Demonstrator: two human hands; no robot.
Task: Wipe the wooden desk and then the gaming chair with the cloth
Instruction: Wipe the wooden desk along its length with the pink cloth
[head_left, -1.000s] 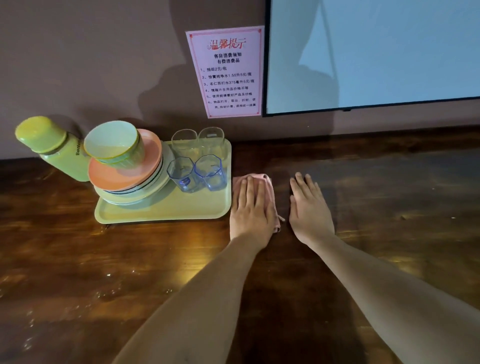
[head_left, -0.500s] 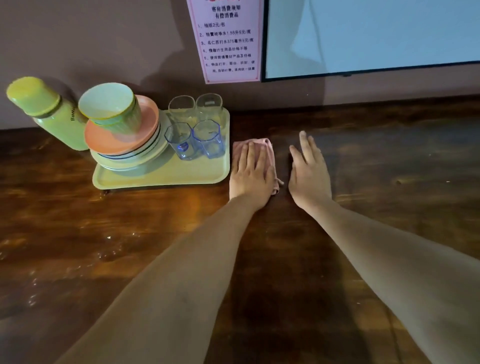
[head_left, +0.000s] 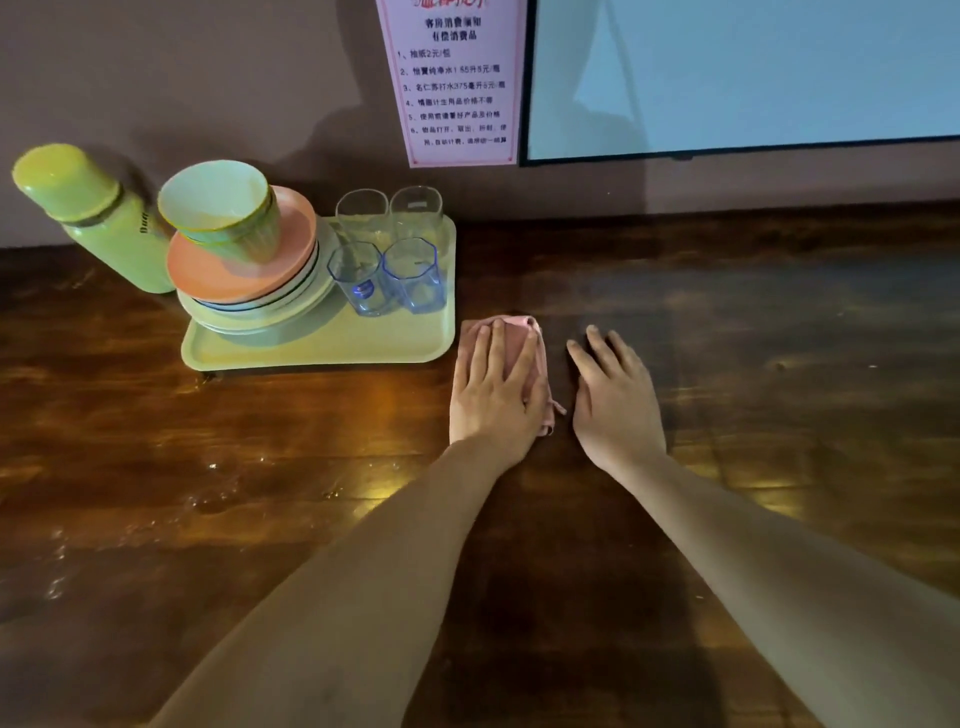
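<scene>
Pressing the cloth (head_left: 514, 338) onto the wooden desk (head_left: 779, 415)

Your left hand (head_left: 496, 400) lies flat on the cloth, fingers straight, just right of the tray (head_left: 311, 356). Your right hand (head_left: 615, 405) rests beside it on the wood, fingers extended.

Pink cloth (head_left: 519, 340), dark brown desk (head_left: 727, 364), pale yellow-green tray (head_left: 322, 353).

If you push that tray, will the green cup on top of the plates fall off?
Maybe. The green cup sits high on the stacked plates, so a sharp push might tip it. It looks like plastic, so it is probably light and unlikely to break.
</scene>
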